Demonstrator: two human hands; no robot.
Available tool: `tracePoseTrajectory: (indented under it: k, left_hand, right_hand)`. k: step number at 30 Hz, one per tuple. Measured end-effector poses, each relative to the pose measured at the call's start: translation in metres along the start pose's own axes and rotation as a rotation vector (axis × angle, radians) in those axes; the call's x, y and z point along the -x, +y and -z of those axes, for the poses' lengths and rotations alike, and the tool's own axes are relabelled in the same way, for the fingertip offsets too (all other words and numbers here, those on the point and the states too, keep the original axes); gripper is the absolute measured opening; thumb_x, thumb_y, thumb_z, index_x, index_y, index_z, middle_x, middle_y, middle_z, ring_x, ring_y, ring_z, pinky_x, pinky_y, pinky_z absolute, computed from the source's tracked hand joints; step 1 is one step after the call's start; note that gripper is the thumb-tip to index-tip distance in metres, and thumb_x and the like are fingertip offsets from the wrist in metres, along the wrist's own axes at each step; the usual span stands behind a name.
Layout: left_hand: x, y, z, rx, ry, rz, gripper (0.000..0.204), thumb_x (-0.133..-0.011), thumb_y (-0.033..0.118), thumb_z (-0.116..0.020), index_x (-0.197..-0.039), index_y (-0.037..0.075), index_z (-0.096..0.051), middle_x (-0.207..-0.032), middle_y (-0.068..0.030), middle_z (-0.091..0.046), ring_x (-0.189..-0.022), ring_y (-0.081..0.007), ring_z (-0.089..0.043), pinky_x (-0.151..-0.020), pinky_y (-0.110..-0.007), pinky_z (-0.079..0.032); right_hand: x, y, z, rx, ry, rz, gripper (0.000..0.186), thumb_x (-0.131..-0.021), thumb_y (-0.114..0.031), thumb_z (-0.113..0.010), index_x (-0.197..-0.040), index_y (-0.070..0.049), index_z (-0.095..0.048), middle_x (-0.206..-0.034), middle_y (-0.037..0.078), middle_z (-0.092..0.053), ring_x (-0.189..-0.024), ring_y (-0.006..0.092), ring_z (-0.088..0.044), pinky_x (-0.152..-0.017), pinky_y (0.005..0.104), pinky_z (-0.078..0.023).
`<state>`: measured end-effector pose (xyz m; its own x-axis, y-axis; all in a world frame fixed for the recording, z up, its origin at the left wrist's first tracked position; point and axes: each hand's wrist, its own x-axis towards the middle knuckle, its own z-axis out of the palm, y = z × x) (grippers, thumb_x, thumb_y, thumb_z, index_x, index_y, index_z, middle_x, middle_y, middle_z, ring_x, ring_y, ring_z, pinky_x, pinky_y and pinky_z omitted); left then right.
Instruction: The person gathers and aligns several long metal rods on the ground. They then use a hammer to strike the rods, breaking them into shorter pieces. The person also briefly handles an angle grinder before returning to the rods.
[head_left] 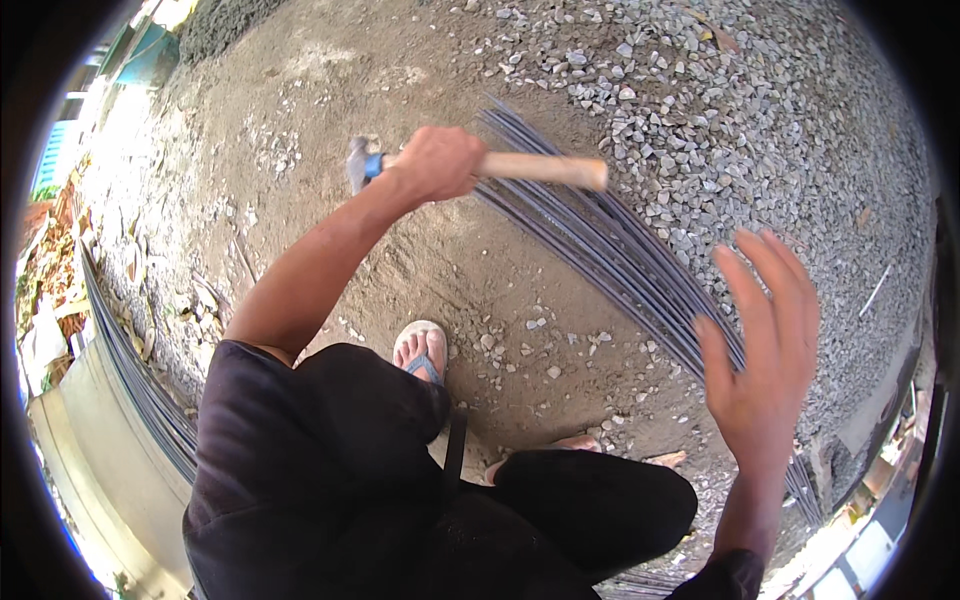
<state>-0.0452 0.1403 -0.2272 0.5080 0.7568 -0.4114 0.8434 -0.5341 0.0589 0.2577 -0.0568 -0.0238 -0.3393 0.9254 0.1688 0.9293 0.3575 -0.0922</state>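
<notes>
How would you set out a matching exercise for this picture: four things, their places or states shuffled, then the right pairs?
Column one
1. Hammer
2. Rods
3. Right grip
4. Sandal

Column two
A. Open, with nothing visibly held
B. On the left foot
C. Held in the left grip
D. Bundled on the ground

Pairs: 1-C; 2-D; 3-A; 4-B

Your left hand (437,163) hides mid hammer handle (545,170); your right leg (600,500) covers most of your right foot (577,443).
</notes>
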Motion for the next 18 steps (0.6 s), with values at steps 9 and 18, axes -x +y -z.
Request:
tracePoseTrajectory:
  k: [9,18]
  left_hand:
    - [0.135,0.076,0.156,0.255,0.287,-0.265,0.049,-0.083,0.026,-0.076,-0.127,0.010,-0.062,-0.119,-0.0151,-0.067,-0.119,-0.0297,-0.062,-0.106,-0.046,-0.044]
    - [0.412,0.079,0.229,0.944,-0.266,0.755,0.083,-0.082,0.037,-0.081,-0.150,0.009,-0.044,-0.152,-0.0174,-0.044,-0.144,-0.0361,-0.039,-0.117,-0.052,-0.033]
  right_hand:
    - [-0.101,-0.032,0.025,-0.409,-1.003,-0.233,0.051,-0.090,-0.029,-0.076,-0.125,0.000,-0.052,-0.081,0.021,-0.068,-0.075,0.0386,-0.070,-0.072,0.0504,-0.055]
    - [-0.279,-0.043,0.077,-0.183,-1.001,-0.196,0.040,-0.095,-0.027,-0.070,-0.121,-0.001,-0.054,-0.087,0.024,-0.071,-0.082,0.0456,-0.070,-0.075,0.0519,-0.053]
